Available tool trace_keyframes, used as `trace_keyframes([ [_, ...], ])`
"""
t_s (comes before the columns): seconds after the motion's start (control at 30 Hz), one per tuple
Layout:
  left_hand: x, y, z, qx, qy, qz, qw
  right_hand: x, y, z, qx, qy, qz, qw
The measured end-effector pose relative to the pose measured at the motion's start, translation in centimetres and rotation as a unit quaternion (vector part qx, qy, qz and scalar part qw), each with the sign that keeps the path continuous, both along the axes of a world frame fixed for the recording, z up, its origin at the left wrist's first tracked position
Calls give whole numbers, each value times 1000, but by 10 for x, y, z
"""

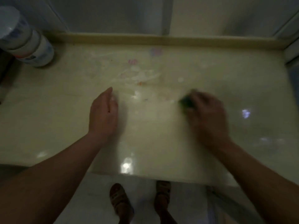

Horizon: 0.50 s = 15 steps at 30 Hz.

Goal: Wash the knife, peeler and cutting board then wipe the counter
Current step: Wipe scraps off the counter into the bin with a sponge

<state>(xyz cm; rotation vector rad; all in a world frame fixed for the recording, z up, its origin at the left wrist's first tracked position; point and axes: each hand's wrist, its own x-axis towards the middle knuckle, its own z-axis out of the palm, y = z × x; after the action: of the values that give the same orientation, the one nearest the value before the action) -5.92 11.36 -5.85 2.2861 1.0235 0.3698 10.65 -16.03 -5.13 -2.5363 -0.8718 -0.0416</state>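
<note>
- Your right hand (208, 110) grips a dark green sponge (186, 102) on the surface (48, 118), right of centre; too blurry to call its long axis.
- Your left hand (103, 113) is relaxed, fingers straight, pointing at the back edge.

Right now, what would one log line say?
step: wiping counter | right hand: grips green sponge, blurred | left hand: open, fingers straight | mess: smears, scraps ahead of hands | bottle: back-left corner

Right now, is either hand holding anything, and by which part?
The right hand grips a dark green scrub pad from above; blur hides the exact hold. The left hand holds nothing.
</note>
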Motion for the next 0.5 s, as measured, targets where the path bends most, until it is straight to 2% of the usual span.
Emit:
trace_keyframes([
  [0.07,27,-14,-7,49,44,-54,996,85,-79,-3,-48,-19,-197,979],
  [0.13,53,-30,-14,96,94,-90,987,125,-110,-6,-77,-10,-308,948],
  [0.2,69,-39,-18,140,131,-92,977,115,-69,-11,-55,-23,-295,954],
  [0.23,71,-40,-19,158,145,-87,973,97,-31,-10,-20,-24,-241,970],
  [0.3,69,-40,-22,179,158,-81,968,49,42,-9,8,-15,-48,999],
  [0.33,68,-39,-22,183,155,-77,968,33,61,-12,-13,-12,43,999],
  [0.37,68,-38,-22,186,151,-76,968,35,68,-11,-15,-21,87,996],
  [0.4,70,-38,-22,191,151,-77,967,59,62,-8,-3,-39,88,995],
  [0.43,72,-38,-22,192,155,-80,966,92,44,-7,0,-66,39,997],
  [0.5,78,-40,-23,179,157,-77,968,171,-12,-7,-28,-65,-148,986],
])
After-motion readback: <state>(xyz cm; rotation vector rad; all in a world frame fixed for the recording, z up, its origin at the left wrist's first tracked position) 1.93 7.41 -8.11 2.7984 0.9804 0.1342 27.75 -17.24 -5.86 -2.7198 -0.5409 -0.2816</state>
